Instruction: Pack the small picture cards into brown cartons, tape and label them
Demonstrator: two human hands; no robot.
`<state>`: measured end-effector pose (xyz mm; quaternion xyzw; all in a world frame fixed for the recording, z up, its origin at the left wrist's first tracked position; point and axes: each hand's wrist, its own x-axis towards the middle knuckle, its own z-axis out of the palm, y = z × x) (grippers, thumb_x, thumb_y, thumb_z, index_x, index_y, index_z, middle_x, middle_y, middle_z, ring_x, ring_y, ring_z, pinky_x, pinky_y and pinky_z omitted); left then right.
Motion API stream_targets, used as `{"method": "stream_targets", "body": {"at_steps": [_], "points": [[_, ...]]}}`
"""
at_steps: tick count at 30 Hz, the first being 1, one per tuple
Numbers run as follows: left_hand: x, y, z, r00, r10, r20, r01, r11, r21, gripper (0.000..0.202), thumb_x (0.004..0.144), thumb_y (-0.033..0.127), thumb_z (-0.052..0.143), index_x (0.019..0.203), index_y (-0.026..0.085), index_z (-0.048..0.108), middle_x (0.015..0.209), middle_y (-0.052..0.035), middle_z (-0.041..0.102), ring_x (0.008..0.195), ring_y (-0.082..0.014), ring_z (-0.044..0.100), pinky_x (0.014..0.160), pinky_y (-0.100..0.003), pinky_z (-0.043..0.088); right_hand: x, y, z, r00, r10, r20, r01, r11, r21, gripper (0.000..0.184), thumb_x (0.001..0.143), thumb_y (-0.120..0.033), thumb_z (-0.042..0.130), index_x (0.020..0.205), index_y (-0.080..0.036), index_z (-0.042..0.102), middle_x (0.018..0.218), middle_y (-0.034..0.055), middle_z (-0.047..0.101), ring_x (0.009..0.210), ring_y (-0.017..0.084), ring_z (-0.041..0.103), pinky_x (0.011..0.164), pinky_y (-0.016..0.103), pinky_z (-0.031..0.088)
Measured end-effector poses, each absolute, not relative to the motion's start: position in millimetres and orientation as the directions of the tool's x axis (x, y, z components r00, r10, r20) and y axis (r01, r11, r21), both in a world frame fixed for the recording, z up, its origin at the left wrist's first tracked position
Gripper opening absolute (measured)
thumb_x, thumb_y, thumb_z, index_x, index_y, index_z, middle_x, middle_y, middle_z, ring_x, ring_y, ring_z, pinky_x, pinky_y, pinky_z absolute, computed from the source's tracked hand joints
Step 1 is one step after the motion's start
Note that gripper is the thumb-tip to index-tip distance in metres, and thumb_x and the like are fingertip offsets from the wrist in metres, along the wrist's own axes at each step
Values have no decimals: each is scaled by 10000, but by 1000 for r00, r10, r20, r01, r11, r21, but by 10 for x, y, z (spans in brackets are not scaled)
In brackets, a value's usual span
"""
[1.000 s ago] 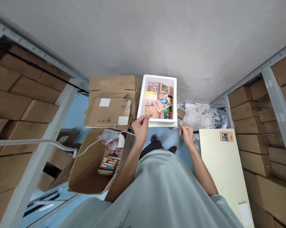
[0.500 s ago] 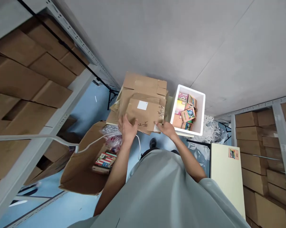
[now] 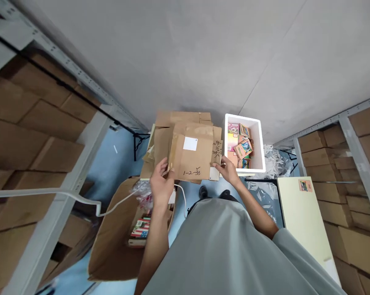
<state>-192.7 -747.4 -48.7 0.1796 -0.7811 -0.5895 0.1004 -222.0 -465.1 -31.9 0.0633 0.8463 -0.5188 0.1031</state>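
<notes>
A flattened cardboard box [image 3: 192, 157] with a white label and handwritten numbers lies on top of other folded cardboard [image 3: 163, 141]. My left hand [image 3: 162, 180] grips its left edge between thumb and fingers. Partly hidden beneath it is a second cardboard piece [image 3: 216, 159], also handwritten on and with a white label at its lower corner. My right hand [image 3: 228, 170] pinches that piece at the lower right edge. To the right stands a white foam box [image 3: 258, 143] holding several colourful card packs [image 3: 243, 148].
At lower left an open carton [image 3: 111, 237] holds plastic wrap and a flag-printed box [image 3: 141, 229]; a white cable [image 3: 65, 191] crosses above it. A pale table [image 3: 301, 217] bears one small pack [image 3: 305, 185]. Racks of cartons flank both sides; a grey wall [image 3: 185, 61] is ahead.
The top cardboard has shifted left relative to the handwritten piece beneath, whose right strip now shows more. My left hand has moved from lying over the front edge to its left edge.
</notes>
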Motion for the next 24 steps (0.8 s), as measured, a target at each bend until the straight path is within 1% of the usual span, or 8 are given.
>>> {"method": "stream_targets", "body": {"at_steps": [4,7,9,13,15,19,22,24], "points": [[-2166,-7207,-132,-963,-268,27,-36,228,973,549,948,436,731,1441,201,677,1357,-148,753,1288,-286,725,1168,-445,578,-1920,-4322,-105,-980,120,-158,180,206,-962,512,902,-702,784,1099,-236,709,1066,50,758,892,216,714,757,306,593],[-2370,-6747,24,-988,-134,72,48,170,984,588,921,533,785,1388,184,704,1365,-160,758,1307,-303,720,1189,-464,562,-1609,-3939,15,-960,244,-136,161,88,-983,517,926,-670,795,1226,-254,727,1203,71,777,965,243,754,833,345,632],[-2464,-6335,91,-996,-14,84,81,137,987,610,907,597,802,1346,182,720,1368,-165,764,1310,-311,722,1192,-469,561,-1370,-3626,53,-933,334,-131,148,26,-989,535,925,-663,808,1278,-267,735,1279,77,783,1034,268,770,911,386,644],[-2489,-5390,185,-963,256,87,119,110,987,635,924,671,773,1336,191,728,1394,-164,765,1311,-313,729,1180,-466,577,-780,-2922,21,-866,484,-124,92,-89,-992,567,850,-673,883,1227,-261,780,1287,79,807,1184,315,763,1068,464,621],[-2428,-4881,202,-917,388,90,146,116,983,643,930,688,757,1333,188,730,1385,-164,770,1290,-315,741,1151,-463,600,-424,-2572,-39,-815,563,-138,68,-144,-987,566,819,-659,915,1200,-259,788,1271,81,817,1203,324,765,1099,490,611],[-2182,-3769,136,-781,620,74,186,118,975,644,924,702,750,1307,185,719,1341,-165,781,1239,-323,763,1094,-468,633,322,-1915,-220,-624,759,-184,21,-220,-975,556,788,-644,940,1149,-258,767,1263,89,821,1174,324,779,1071,497,629],[-1903,-2870,36,-694,717,65,200,106,974,627,944,681,732,1330,189,690,1362,-170,770,1248,-317,761,1107,-465,623,864,-1397,-353,-494,845,-206,1,-237,-972,578,751,-635,958,1117,-258,718,1244,95,816,1096,303,794,1000,470,654],[-1697,-2278,-12,-641,762,87,251,102,963,588,975,662,693,1329,192,686,1353,-164,770,1242,-307,758,1112,-459,613,1240,-1012,-393,-396,895,-205,41,-205,-978,587,759,-633,942,1130,-253,692,1240,110,805,1080,297,791,962,462,663]]}}
